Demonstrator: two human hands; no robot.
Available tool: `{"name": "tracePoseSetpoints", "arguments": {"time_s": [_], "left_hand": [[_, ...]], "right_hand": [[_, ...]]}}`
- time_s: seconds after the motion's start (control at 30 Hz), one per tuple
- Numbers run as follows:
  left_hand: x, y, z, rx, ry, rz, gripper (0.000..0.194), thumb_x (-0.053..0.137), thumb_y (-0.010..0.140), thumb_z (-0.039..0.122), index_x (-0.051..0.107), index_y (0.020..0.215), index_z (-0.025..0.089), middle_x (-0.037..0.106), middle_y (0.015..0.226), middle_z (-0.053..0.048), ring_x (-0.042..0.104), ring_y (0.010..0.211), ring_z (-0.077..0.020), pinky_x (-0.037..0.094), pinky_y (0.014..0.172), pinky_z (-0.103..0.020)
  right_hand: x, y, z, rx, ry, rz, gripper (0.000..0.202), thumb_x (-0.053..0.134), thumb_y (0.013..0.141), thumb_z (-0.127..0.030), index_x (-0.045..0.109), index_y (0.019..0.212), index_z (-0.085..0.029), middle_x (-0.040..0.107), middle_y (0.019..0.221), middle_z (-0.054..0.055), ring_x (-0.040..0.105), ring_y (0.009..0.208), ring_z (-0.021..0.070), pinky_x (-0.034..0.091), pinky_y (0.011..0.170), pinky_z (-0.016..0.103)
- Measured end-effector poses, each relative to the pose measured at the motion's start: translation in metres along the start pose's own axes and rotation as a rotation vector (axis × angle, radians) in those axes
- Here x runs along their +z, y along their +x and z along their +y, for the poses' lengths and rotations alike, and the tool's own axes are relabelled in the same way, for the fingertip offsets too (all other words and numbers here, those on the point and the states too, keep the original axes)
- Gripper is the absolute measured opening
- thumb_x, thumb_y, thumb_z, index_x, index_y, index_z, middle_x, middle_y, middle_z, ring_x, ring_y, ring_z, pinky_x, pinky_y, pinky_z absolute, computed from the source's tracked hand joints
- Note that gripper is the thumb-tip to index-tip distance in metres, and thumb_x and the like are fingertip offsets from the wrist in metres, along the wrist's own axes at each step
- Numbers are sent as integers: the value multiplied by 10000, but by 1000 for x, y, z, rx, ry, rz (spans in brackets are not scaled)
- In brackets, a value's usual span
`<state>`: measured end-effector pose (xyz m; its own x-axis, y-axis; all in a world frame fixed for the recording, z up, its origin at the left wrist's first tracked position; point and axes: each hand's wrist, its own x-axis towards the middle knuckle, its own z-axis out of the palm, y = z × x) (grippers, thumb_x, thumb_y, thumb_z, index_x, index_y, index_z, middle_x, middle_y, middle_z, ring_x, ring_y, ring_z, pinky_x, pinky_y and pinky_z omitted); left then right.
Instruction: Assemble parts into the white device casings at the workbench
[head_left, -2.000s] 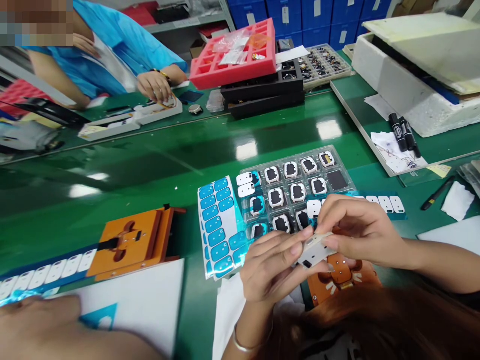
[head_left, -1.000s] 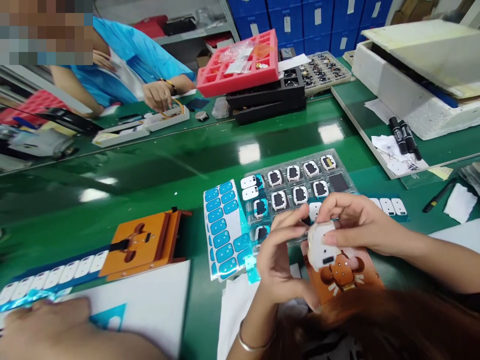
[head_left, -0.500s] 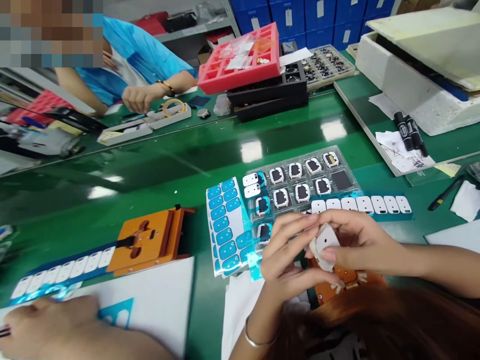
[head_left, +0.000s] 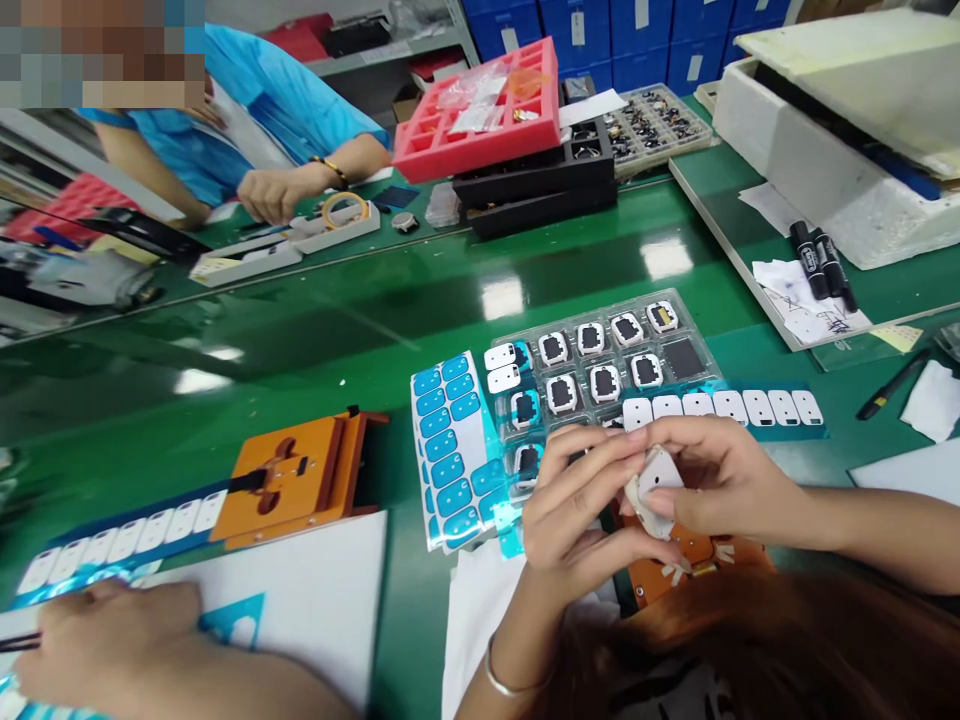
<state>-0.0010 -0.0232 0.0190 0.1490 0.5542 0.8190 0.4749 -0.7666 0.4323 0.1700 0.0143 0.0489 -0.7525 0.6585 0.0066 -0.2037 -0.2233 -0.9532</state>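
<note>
At the lower left my right hand (head_left: 112, 640) reaches leftward over a white mat (head_left: 322, 590), fingers closed. Thin dark prongs, seemingly tweezers (head_left: 21, 642), stick out from it toward the left edge. Striped blue film (head_left: 45, 712) shows below the hand. A blue film scrap (head_left: 236, 622) lies on the mat beside my wrist. Beyond the hand runs a strip of white rounded-corner labels (head_left: 124, 540) on blue backing, ending at an orange fixture (head_left: 289, 470). My left hand is outside the picture.
To the right, a co-worker's hands (head_left: 585, 510) hold a white rounded part (head_left: 658, 480) above another orange fixture (head_left: 705, 550). Behind them stand a clear tray (head_left: 679, 300) of watch-like frames and a blue sticker sheet (head_left: 450, 450). Another person's hand (head_left: 274, 192) rests across the bench.
My right hand has shifted slightly, and more of the dark prongs shows. Striped blue film has come into view at the bottom left. The co-worker's white part has moved slightly right.
</note>
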Motion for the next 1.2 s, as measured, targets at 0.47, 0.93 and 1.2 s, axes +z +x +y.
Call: {"name": "tracePoseSetpoints", "arguments": {"time_s": [0.47,0.93,1.2], "left_hand": [[0,0,0,3,29,0,615,778,774,427,582,1294,163,719,1094,-116,608,1021,-238,531,835,-400],[2,-1,0,-11,6,17,608,791,763,413,595,1281,162,715,1107,-110,600,1020,-239,511,854,-405],[2,-2,1,-25,-3,12,627,797,760,403,581,1304,179,710,1135,-101,594,1033,-234,507,864,-406]], "right_hand": [[0,0,2,-37,-9,1,126,669,854,-241,592,903,-154,595,664,-2,573,604,116,473,540,211],[0,1,0,-14,-94,38,176,664,852,-303,614,927,-152,547,636,-12,497,576,109,417,513,216],[1,1,-2,-5,-104,35,170,652,862,-307,610,924,-155,542,620,-21,486,539,96,411,488,202]]}}
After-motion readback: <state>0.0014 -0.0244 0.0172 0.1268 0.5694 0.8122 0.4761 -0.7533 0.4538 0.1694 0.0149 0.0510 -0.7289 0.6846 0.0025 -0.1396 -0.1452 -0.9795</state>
